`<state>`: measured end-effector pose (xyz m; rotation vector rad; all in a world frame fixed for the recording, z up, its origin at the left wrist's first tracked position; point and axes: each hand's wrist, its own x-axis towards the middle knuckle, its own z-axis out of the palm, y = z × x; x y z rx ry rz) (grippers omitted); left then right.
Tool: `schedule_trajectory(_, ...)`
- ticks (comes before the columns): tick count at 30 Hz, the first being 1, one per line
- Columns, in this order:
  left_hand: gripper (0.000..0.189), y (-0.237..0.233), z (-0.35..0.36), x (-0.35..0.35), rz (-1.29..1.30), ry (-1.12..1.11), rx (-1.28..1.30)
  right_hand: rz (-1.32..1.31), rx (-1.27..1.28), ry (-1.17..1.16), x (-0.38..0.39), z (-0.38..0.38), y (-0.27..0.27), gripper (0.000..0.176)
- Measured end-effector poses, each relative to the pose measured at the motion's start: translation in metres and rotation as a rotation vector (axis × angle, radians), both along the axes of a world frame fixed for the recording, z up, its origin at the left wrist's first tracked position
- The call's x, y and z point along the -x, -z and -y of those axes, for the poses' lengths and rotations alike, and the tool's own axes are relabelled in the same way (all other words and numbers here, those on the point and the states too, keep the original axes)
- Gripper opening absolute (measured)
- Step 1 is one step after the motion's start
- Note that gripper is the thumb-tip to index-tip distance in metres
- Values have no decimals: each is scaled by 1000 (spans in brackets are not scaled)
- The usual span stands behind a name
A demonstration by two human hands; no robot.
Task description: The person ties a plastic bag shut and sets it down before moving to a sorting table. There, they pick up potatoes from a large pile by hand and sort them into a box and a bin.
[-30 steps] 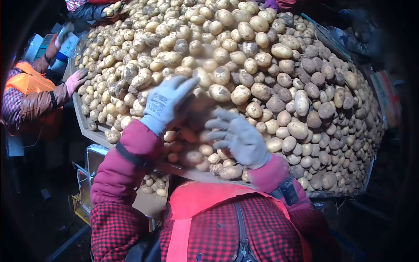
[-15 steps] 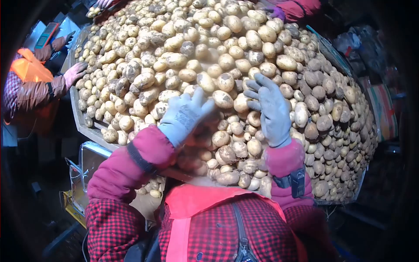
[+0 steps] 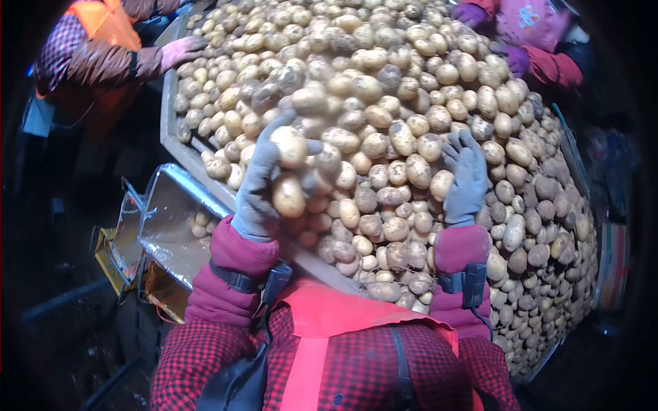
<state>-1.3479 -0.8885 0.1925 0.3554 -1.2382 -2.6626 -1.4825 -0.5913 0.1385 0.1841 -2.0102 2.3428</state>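
My left hand [image 3: 257, 188], in a grey-blue glove, is closed on potatoes at the left front of a large heap. One pale potato [image 3: 289, 147] sits between its fingers, and a second potato [image 3: 288, 195] lies against the palm. My right hand [image 3: 468, 175], also gloved, rests on the heap of potatoes [image 3: 391, 198] with its fingers stretched away from me. Beside its palm is a single potato [image 3: 442, 185], which the hand may be touching. Many of the potatoes carry patches of soil.
A grey board edge [image 3: 199, 168] borders the heap at left. Below it stands a shiny foil-lined box [image 3: 175, 226] with several potatoes inside. A person's gloved hand [image 3: 181, 53] touches the pile at upper left. Another person's purple glove [image 3: 514, 59] is at upper right.
My left hand has turned and moved left toward the board edge, now with potatoes in it. My right hand still lies on the heap. The whole view has shifted.
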Motion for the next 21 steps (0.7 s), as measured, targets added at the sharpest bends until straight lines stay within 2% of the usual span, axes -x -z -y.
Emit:
schedule_trajectory(1,61,16,14,-11,27,-50,-82,24,65,-21,1,1,1,46)
schedule_trajectory(3,60,39,36,-33,-58,-80,-109,-21,-15,-21,3,-1,6,47)
schedule_trajectory(5,63,44,53,-59,38,-193,-78,-64,-148,5,-2,5,-4,47)
schedule_trajectory(7,64,36,61,-80,80,-311,-76,-74,-121,3,0,6,-4,47)
schedule_trajectory(9,63,47,84,-114,80,-303,35,-12,-71,-44,5,-2,0,47)
schedule_trajectory(10,60,34,75,-116,164,-457,132,-10,-105,-20,1,4,-6,47)
schedule_trajectory(11,57,60,104,-144,-14,-258,57,-20,-123,-20,-1,9,-7,46)
schedule_trajectory(12,58,73,111,-168,202,-381,265,-32,-143,-12,-2,10,-9,46)
schedule_trajectory(14,57,83,114,-193,436,-554,390,-30,-142,8,0,7,-7,47)
schedule_trajectory(15,55,86,118,-203,502,-512,548,-35,-138,5,-2,8,-9,47)
schedule_trajectory(17,61,127,138,-224,674,-404,970,-59,-149,-21,-1,5,-7,47)
schedule_trajectory(20,62,94,119,-170,629,-436,1278,52,-153,-30,5,-1,-6,48)
schedule_trajectory(21,64,87,117,-150,590,-391,1293,45,-154,-24,7,-3,-8,48)
